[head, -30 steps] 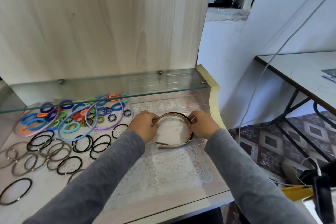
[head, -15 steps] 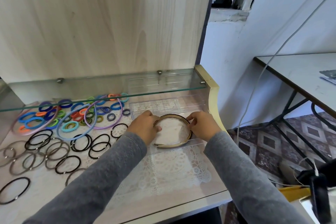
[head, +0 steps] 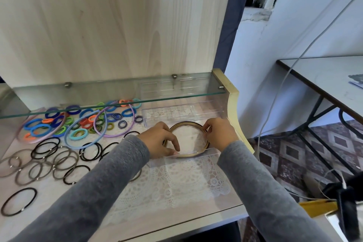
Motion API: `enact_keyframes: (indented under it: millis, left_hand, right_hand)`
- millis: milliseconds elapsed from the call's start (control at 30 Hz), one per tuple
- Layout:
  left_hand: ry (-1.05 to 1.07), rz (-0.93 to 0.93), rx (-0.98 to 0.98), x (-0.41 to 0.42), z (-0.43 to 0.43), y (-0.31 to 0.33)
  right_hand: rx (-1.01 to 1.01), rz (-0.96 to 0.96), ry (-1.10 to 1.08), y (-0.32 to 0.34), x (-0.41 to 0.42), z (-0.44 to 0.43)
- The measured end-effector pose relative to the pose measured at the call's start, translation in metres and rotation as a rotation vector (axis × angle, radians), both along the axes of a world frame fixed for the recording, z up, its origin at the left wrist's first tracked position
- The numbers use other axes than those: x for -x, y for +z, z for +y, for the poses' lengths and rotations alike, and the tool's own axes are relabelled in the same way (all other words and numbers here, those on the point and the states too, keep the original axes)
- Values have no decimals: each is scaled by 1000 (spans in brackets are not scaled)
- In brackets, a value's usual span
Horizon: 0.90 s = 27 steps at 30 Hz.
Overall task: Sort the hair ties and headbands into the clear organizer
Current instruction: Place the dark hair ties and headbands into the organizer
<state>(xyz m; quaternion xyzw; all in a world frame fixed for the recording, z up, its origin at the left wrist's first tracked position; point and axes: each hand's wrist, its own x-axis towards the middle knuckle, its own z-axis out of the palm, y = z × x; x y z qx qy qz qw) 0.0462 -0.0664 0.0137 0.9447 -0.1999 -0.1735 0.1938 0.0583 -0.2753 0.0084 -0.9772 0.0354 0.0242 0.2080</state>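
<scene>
A tan and dark brown headband (head: 188,124) lies curved inside the near compartment of the clear organizer (head: 196,155), on the right of the desk. My left hand (head: 160,140) grips the band's left side, thumb and fingers curled round it. My right hand (head: 219,133) pinches its right side at the top. Left of the organizer lie coloured hair ties (head: 78,122), a blue headband (head: 82,129), a lilac headband (head: 117,124) and a pink headband (head: 29,133). Black and grey hair ties (head: 49,155) are spread nearer the front left.
A glass shelf (head: 117,92) hangs low over the back of the desk, above the ties and the organizer's far end. A white lace doily (head: 176,182) lies under and in front of the organizer. The desk's raised cream side panel (head: 233,104) stands just right of my right hand.
Both hands have pushed the headband lower into the organizer's near compartment. My left hand has slid down along the band's left side toward the front wall.
</scene>
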Motion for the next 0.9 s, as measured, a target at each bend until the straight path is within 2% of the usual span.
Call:
enact_keyframes:
  millis: [267, 667, 900]
  left_hand:
    - [-34, -61, -91, 5, -3, 1]
    - [32, -116, -93, -3, -4, -7]
    - [-33, -148, -237, -5, -6, -7]
  right_hand:
    - [5, -10, 10, 0, -1, -1]
    - [-4, -61, -8, -8, 6, 2]
    - [-79, -69, -57, -12, 5, -2]
